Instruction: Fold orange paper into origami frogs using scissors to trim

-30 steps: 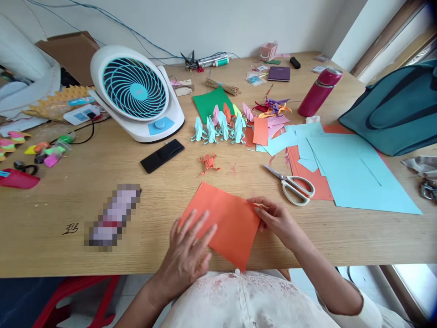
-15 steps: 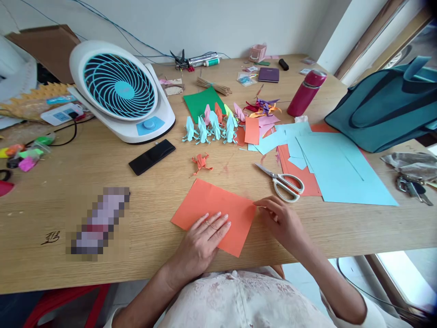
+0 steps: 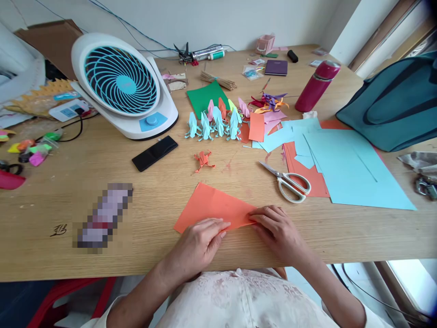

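A sheet of orange paper [image 3: 211,205] lies on the wooden table in front of me, its near edge raised or turned up. My left hand [image 3: 201,241] grips that near edge, fingers on top and thumb at the edge. At the paper's right corner, my right hand [image 3: 275,228] pinches the sheet between fingers and thumb. Just beyond the sheet sits an orange origami frog [image 3: 204,160]. Scissors [image 3: 288,182] with white handles lie to the right, blades partly apart. Several light-blue origami frogs [image 3: 218,123] stand in a row farther back.
Light-blue sheets [image 3: 358,168] and orange scraps spread at the right, near a teal bag [image 3: 385,105] and a red bottle [image 3: 317,86]. A fan [image 3: 123,86] stands back left, with a black phone [image 3: 155,153] before it. A blurred-out object [image 3: 105,214] lies left.
My left hand has gone from lying flat on the sheet to gripping its near edge. The right hand has closed on the right corner, and the near part of the sheet has come up.
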### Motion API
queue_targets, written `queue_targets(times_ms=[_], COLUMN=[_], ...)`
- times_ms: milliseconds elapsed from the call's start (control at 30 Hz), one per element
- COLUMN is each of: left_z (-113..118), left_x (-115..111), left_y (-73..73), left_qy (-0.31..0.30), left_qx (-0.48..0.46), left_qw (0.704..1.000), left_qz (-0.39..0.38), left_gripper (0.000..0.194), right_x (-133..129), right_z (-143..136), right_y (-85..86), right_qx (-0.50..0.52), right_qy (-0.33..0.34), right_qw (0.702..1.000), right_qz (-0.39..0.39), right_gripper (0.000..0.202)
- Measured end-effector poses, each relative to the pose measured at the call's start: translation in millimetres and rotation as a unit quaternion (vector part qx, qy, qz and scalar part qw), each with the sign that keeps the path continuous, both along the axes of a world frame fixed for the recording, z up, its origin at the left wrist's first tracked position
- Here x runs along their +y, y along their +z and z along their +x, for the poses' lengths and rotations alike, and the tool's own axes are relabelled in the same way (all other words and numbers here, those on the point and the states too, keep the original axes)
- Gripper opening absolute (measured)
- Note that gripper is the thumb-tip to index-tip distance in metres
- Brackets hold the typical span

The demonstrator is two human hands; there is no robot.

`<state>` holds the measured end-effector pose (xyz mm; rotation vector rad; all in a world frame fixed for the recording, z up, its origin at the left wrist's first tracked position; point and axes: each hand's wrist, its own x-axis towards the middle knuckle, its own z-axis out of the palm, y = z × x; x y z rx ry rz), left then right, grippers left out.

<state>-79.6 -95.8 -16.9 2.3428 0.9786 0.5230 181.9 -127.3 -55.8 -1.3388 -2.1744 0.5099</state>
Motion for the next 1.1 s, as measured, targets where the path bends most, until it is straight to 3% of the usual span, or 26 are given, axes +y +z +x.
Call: queue_targets(times_ms=[233, 533, 633, 900, 1100], left_z=[11.0, 14.5, 17.0, 25.2, 28.2], left_x=[34.2, 60.0, 62.4, 64.8, 66.8], left_y=[17.1, 7.2, 5.9, -3.8, -8.3], left_qy=[0.072, 0.154, 0.151, 0.166, 0.176], left_qx=[0.068, 0.129, 0.154, 0.201, 0.213], left_qw=[0.986, 0.962, 0.961, 0.964, 0.96], left_qz=[-0.133, -0.187, -0.174, -0.051, -0.049], left_gripper=[0.034, 0.032, 0.027, 0.013, 0.01], right_x=[14.4, 25.1, 26.3, 27.5, 28.0], right_z=[-7.2, -18.6, -20.8, -23.0, -19.8], right_y=[6.0, 7.1, 6.9, 5.9, 4.8], right_qx=[0.071, 0.014, -0.011, -0.021, -0.003], right_qy=[-0.069, -0.125, -0.14, -0.154, -0.142], right_qw=[0.991, 0.986, 0.984, 0.985, 0.988], right_qz=[-0.087, -0.111, -0.113, -0.077, -0.055], right_gripper=[0.018, 0.019, 0.016, 0.011, 0.009])
